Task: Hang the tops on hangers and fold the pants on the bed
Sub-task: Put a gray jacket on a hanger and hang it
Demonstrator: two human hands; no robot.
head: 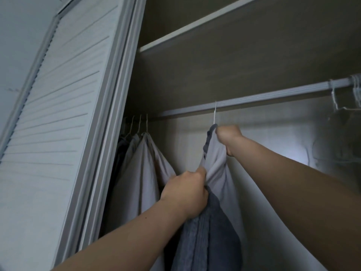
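Pale slatted wood forms the closet door (pixel 58 94) filling the left of the frame; just right of it, low at centre-left, several light tops (pixel 144 163) hang from thin wire hooks. At centre, the left hand (pixel 185 194) has its grip bunched round a fold of the pale top (pixel 216 165), above a dark ribbed knit (pixel 205 241); whether that knit is a separate garment I cannot tell. Up and right, the right hand (pixel 228 137) pinches the top's shoulder just under the white hanger hook (pixel 214 112), whose tip meets the ridged rod (pixel 273 94). The hook probably wants seating fully first, then the bunched fold drawn down evenly so the shoulders sit square. The pale cloth looks thin and smooth, likely to slip; the knit looks heavier. Bare hangers (pixel 351 90) cluster at upper right.
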